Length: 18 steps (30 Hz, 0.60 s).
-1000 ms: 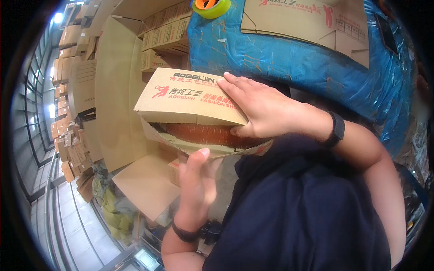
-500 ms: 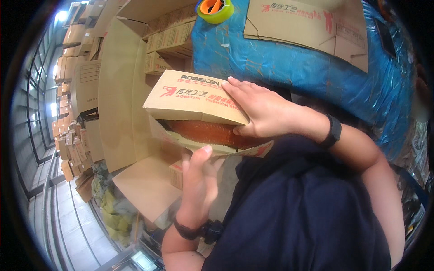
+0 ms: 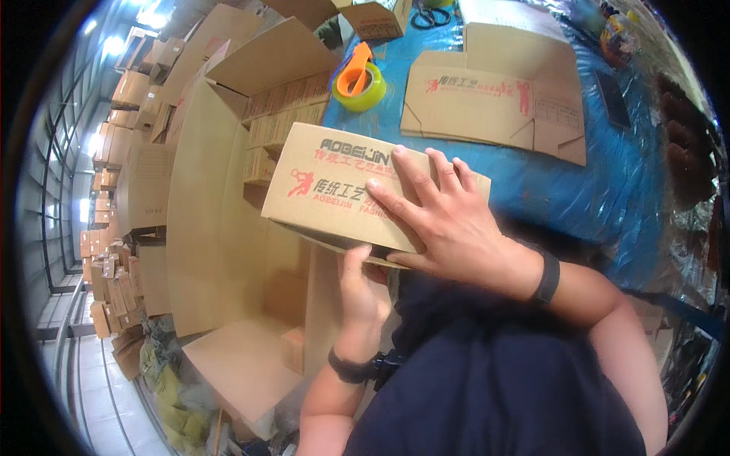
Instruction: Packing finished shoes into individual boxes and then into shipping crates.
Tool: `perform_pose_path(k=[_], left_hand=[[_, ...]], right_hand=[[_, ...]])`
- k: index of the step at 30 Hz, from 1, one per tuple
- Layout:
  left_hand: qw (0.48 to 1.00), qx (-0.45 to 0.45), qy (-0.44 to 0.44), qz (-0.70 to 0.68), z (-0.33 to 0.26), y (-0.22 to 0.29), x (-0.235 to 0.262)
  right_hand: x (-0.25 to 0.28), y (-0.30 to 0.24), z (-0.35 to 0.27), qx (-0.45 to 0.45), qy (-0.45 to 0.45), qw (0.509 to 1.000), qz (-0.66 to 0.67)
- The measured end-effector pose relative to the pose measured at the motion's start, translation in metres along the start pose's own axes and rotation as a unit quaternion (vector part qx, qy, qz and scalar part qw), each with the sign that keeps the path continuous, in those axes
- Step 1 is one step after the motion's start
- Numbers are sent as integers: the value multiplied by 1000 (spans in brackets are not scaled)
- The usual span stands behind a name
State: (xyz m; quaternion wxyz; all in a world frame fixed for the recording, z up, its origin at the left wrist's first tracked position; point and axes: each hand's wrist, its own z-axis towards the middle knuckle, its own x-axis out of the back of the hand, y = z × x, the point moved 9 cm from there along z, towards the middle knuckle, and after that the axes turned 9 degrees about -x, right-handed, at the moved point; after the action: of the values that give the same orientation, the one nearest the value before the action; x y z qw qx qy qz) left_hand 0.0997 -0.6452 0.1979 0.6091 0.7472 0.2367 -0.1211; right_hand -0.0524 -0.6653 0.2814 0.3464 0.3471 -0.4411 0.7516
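Both my hands are on a brown cardboard shoebox (image 3: 323, 209) with red and black print, held tilted in front of me. My right hand (image 3: 441, 220) lies over its lid, fingers spread across the top and thumb at the near edge. From below, my left hand (image 3: 361, 292) supports the near side, its thumb pressed up at the rim; its other fingers are partly hidden. A narrow dark gap shows under the lid's near edge, and the contents are out of sight.
On the left a large open carton (image 3: 205, 228) holds several small boxes (image 3: 285, 121). A blue plastic-wrapped surface (image 3: 525, 182) bears a tape roll (image 3: 361, 83), a flattened box (image 3: 487, 99), scissors (image 3: 431, 17) and a dark phone-like slab (image 3: 613, 99). Cartons are stacked far left.
The shoebox lid has come down over the opening, covering the brown leather-like item seen inside before. My right hand has moved down with it and spread its fingers. The view has shifted.
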Motion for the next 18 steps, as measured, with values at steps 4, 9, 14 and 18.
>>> perform_pose_path(k=[4,9,14,18], left_hand=[[997,-15,-45,52,23,4,-24],[999,-36,-18,16,41,7,18],[885,-91,-195,413,5,74,8],[776,-353,-218,474,-11,186,-27]], right_hand=[[8,7,6,10,23,1000,-16],[10,29,18,-22,-16,987,159],[-11,32,18,-36,-210,883,418],[6,-5,30,87,-164,971,153]])
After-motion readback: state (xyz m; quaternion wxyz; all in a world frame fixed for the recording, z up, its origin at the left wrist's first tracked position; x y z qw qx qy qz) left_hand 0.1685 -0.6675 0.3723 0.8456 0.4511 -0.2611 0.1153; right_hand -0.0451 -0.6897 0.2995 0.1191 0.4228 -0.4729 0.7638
